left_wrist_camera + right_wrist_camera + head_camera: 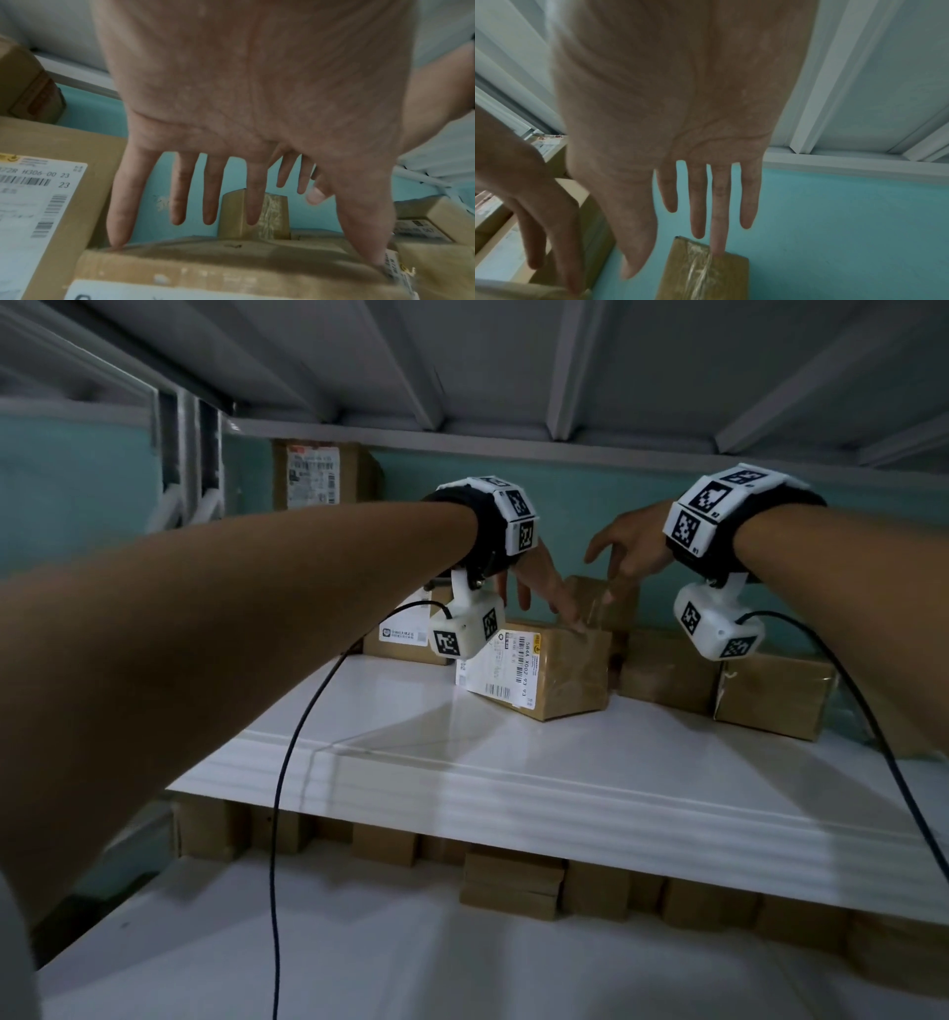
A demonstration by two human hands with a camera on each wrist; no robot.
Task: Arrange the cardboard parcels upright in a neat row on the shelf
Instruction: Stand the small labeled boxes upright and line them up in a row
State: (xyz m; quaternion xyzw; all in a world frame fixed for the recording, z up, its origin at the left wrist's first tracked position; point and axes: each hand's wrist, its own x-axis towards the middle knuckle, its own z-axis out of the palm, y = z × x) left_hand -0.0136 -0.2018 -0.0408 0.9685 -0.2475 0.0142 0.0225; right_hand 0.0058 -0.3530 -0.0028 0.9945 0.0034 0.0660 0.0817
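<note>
Several brown cardboard parcels sit at the back of the white shelf (513, 762). A parcel with a white label (544, 672) lies skewed in the middle. My left hand (544, 603) is open over it, and spread fingertips (117, 241) touch its top edge (231, 263). Behind stands a narrow taped parcel (603, 603), upright against the teal wall. My right hand (611, 562) hovers open above it, with one straight finger (717, 243) touching its taped top (706, 272). Neither hand grips anything.
More parcels stand to the right (667, 675) (775, 695) and one with a label at the left (405, 634). A taller box (318, 474) stands at the back left. The lower shelf holds a row of parcels (513, 880). Black cables hang from both wrists.
</note>
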